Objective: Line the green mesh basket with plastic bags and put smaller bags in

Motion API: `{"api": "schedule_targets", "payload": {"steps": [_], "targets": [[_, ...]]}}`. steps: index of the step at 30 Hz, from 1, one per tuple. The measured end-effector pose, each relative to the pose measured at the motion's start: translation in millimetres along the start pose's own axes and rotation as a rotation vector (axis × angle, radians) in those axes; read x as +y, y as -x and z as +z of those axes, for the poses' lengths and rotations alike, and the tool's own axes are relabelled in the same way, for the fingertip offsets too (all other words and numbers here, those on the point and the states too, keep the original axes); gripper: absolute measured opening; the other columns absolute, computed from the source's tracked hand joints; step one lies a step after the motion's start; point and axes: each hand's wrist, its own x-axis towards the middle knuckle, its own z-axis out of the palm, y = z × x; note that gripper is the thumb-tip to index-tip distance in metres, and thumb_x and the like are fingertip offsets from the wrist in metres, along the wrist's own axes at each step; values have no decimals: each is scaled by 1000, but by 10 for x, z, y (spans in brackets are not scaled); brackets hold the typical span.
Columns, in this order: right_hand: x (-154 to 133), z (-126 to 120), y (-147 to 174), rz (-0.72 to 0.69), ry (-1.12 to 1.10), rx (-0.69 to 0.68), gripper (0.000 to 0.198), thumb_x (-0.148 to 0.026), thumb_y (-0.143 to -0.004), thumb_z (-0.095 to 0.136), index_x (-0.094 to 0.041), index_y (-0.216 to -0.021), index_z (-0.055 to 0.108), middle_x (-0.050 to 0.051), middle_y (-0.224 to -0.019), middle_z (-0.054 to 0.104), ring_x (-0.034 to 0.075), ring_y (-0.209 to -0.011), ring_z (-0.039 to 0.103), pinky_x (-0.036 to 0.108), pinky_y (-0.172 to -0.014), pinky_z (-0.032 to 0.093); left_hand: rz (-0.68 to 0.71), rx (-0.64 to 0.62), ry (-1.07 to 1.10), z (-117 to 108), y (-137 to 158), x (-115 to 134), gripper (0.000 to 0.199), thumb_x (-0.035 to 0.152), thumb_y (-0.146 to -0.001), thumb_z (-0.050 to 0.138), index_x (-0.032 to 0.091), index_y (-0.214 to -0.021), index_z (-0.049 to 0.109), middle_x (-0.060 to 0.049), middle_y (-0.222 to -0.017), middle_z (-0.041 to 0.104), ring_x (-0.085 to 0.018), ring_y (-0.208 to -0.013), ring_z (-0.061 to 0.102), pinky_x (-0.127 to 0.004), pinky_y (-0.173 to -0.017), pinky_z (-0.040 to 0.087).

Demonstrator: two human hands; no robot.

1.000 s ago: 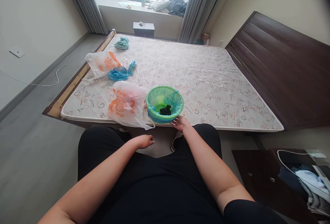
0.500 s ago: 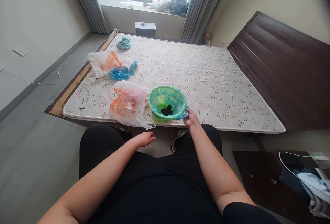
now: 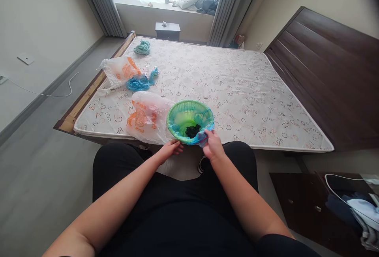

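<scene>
A green plastic basket (image 3: 171,124) is at the mattress's near edge, tilted slightly towards me. A thin blue plastic bag (image 3: 195,140) lines part of its inside and folds over the front right rim. Something black and crumpled (image 3: 193,131) lies at the bottom. My right hand (image 3: 213,145) pinches the blue bag at the right front rim. Just under the front left rim is my left hand (image 3: 171,150), its fingers loosely curved and apart; whether it touches the rim is hard to tell. A white plastic bag with orange print (image 3: 145,119) lies left of the basket.
The mattress (image 3: 237,95) lies on a bed with a dark headboard (image 3: 325,71). Farther back on it are another printed bag (image 3: 118,69), a blue plastic bag (image 3: 140,82) and a teal cloth bundle (image 3: 142,47). A dark cabinet (image 3: 296,197) stands at my right.
The basket has come slightly nearer and tilted towards me. My left hand has moved up to its front rim, its fingers opening. My right hand has shifted left along the rim with the blue bag.
</scene>
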Motion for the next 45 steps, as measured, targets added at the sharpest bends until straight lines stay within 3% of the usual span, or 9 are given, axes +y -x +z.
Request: {"api": "schedule_targets", "payload": {"steps": [4,8,13,18,24,30,35,41,45], "targets": [[308,74,381,72,-43,-100,25,-17,-77,73,-22,-96,58,-3,-85,73,12,-76,71,24,-72,59,21,-66,405,42,79,71,44,49,-92,60,19,-124,61,-15,-136,65,-25,-111,69,-34,-87,55],[438,100,552,183,-30,-201,24,-20,-76,77,-21,-94,61,0,-85,75,15,-77,71,26,-68,59,-7,-74,491,70,146,110,45,52,-97,52,19,-126,63,-15,-136,66,-26,-115,68,-38,-93,55],[491,107,588,194,-13,-251,29,-20,-74,82,-19,-97,66,3,-92,77,17,-82,73,27,-72,60,-10,-108,631,78,175,103,46,56,-99,51,17,-117,65,-15,-122,72,-23,-102,71,-36,-88,57],[470,79,544,246,-15,-259,28,-17,-74,81,-21,-97,66,1,-91,77,17,-82,74,29,-74,61,177,-29,695,179,259,132,36,29,-87,77,17,-117,62,-9,-112,75,-19,-92,73,-30,-81,59],[275,1,398,399,-108,-170,15,-10,-79,64,-20,-90,65,1,-86,76,14,-77,71,25,-75,60,218,51,761,207,267,174,32,21,-87,74,15,-116,61,-9,-107,76,-18,-90,74,-31,-84,61],[5,-190,156,367,-172,-53,10,-17,-89,55,-20,-88,64,1,-79,72,15,-74,69,28,-73,60,205,99,757,144,236,145,30,20,-86,73,15,-113,60,-8,-106,76,-16,-87,74,-30,-80,62],[-127,-335,-100,389,-129,-45,15,-27,-95,49,-21,-88,61,3,-76,71,18,-72,69,32,-69,60,195,91,725,156,232,130,34,21,-85,74,14,-116,61,-9,-105,76,-18,-86,74,-31,-75,63],[-226,-494,-519,414,-29,-15,20,-23,-99,44,-21,-92,62,3,-70,71,19,-68,69,33,-68,62,212,135,719,113,171,98,34,20,-79,77,13,-110,66,-9,-102,77,-20,-88,74,-35,-84,61],[-305,-634,-810,414,64,-107,19,-21,-98,46,-21,-88,62,0,-63,68,17,-59,66,30,-65,61,185,148,685,68,144,87,31,20,-76,78,12,-104,68,-9,-95,77,-17,-80,73,-29,-77,60]]}}
